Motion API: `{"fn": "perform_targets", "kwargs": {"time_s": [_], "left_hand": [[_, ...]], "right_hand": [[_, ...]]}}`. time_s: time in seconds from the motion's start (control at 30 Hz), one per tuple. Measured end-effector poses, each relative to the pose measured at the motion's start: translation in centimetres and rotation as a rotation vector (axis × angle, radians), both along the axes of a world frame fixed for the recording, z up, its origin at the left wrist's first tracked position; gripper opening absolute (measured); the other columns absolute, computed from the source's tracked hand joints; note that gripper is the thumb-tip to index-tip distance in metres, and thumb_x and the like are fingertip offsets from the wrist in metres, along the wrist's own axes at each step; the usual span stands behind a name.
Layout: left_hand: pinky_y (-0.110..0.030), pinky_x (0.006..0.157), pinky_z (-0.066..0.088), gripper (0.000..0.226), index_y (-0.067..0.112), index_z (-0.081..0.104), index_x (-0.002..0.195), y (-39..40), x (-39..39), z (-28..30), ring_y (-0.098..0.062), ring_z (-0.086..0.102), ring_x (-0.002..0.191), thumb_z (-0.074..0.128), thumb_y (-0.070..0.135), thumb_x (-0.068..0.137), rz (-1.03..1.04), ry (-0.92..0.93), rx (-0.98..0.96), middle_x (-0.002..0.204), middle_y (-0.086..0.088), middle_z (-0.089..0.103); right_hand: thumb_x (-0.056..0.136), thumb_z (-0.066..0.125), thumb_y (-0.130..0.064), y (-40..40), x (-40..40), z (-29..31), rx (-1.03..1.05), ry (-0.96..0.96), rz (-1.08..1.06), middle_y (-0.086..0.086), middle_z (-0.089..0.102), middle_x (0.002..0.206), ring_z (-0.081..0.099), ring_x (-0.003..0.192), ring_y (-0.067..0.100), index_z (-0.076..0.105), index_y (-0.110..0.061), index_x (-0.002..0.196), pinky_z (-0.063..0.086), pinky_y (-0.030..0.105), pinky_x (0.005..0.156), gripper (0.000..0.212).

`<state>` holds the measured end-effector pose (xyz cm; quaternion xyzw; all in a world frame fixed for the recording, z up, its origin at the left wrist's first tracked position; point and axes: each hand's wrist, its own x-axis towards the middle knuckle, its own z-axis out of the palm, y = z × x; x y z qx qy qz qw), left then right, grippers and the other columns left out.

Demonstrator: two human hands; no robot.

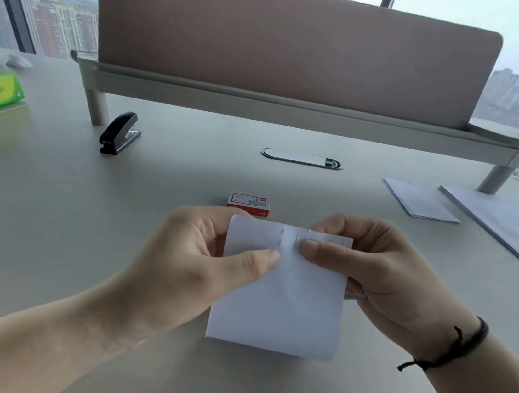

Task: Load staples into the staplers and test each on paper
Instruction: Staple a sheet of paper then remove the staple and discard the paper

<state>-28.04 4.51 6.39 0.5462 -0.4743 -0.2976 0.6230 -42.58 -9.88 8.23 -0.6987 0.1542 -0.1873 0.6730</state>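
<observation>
Left hand point(197, 254) and right hand point(370, 270) pinch the folded paper point(284, 298) above the desk point(48, 234); two staples near its top edge. Beyond: red staple box point(248, 204), label unreadable; black stapler point(118, 133) far left.

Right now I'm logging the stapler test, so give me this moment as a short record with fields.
held item: folded white paper, raised above the desk
left hand: pinches the paper's left edge, thumb on front
right hand: pinches the paper's right edge, thumb near the top
staple marks: two short marks near the paper's top edge
stapler: black, far left on the desk, untouched
staple box: red, closed, just beyond the paper
spare paper: sheets at far right
</observation>
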Motion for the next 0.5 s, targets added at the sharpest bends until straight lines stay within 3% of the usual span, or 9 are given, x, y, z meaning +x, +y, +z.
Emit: {"fn": "perform_targets", "kwargs": {"time_s": [0.1, 0.17, 0.2, 0.27, 0.33, 0.4, 0.5], "left_hand": [[-0.037, 0.059, 0.057, 0.010, 0.011, 0.078, 0.086, 0.0, 0.4, 1.0, -0.034, 0.070, 0.069, 0.070, 0.009, 0.081, 0.019, -0.116, -0.015, 0.082, -0.009, 0.078], [-0.023, 0.043, 0.044, 0.010, 0.018, 0.078, 0.078, 0.0, 0.8, 1.8, -0.023, 0.049, 0.046, 0.076, 0.008, 0.081, 0.121, -0.282, -0.035, 0.059, 0.007, 0.068], [-0.018, 0.040, 0.032, 0.012, 0.019, 0.077, 0.075, 0.1, 1.1, 2.2, -0.013, 0.037, 0.042, 0.078, 0.007, 0.080, 0.176, -0.346, -0.050, 0.049, 0.012, 0.056], [-0.018, 0.041, 0.022, 0.010, 0.018, 0.077, 0.075, 0.2, 1.3, 2.9, -0.011, 0.027, 0.042, 0.079, 0.010, 0.080, 0.231, -0.405, -0.088, 0.042, 0.011, 0.043], [-0.018, 0.041, 0.027, 0.004, 0.019, 0.077, 0.076, 0.5, 1.1, 3.5, -0.015, 0.032, 0.038, 0.081, 0.020, 0.077, 0.241, -0.439, -0.152, 0.040, 0.004, 0.046], [-0.021, 0.043, 0.044, 0.005, 0.019, 0.078, 0.077, 0.7, 0.4, 4.3, -0.018, 0.052, 0.039, 0.082, 0.021, 0.073, 0.226, -0.418, -0.240, 0.046, -0.005, 0.062], [-0.019, 0.068, 0.057, 0.009, 0.008, 0.075, 0.076, 0.6, -0.6, 5.0, -0.015, 0.073, 0.070, 0.080, 0.004, 0.070, 0.166, -0.397, -0.355, 0.083, -0.009, 0.076]], "right_hand": [[0.070, 0.075, -0.017, -0.1, -0.5, 0.9, -0.014, 0.016, -0.041, -0.009, 0.044, 0.042, 0.023, 0.034, 0.008, 0.069, -0.014, 0.062, 0.010, 0.023, 0.044, 0.011], [0.068, 0.072, -0.021, -0.2, -1.2, 1.9, -0.039, 0.024, -0.078, -0.009, 0.038, 0.036, 0.019, 0.030, 0.009, 0.071, -0.013, 0.064, 0.007, 0.026, 0.046, 0.010], [0.067, 0.072, -0.023, -0.2, -1.5, 2.4, -0.062, 0.019, -0.089, -0.007, 0.037, 0.034, 0.020, 0.029, 0.009, 0.073, -0.013, 0.066, 0.007, 0.025, 0.045, 0.010], [0.064, 0.074, -0.027, -0.2, -2.1, 3.3, -0.114, -0.006, -0.099, 0.000, 0.038, 0.033, 0.024, 0.027, 0.013, 0.077, -0.014, 0.072, 0.013, 0.021, 0.041, 0.016], [0.062, 0.075, -0.031, -0.1, -2.7, 4.0, -0.183, -0.032, -0.103, 0.009, 0.051, 0.039, 0.037, 0.030, 0.019, 0.079, -0.014, 0.077, 0.027, 0.023, 0.039, 0.023], [0.064, 0.073, -0.033, 0.1, -3.4, 4.6, -0.207, -0.067, -0.089, 0.014, 0.068, 0.059, 0.055, 0.040, 0.025, 0.079, -0.015, 0.079, 0.043, 0.027, 0.043, 0.024], [0.068, 0.069, -0.036, 0.1, -4.3, 4.8, -0.164, -0.127, -0.065, 0.017, 0.076, 0.084, 0.071, 0.061, 0.028, 0.079, -0.012, 0.084, 0.056, 0.031, 0.054, 0.031]]}}
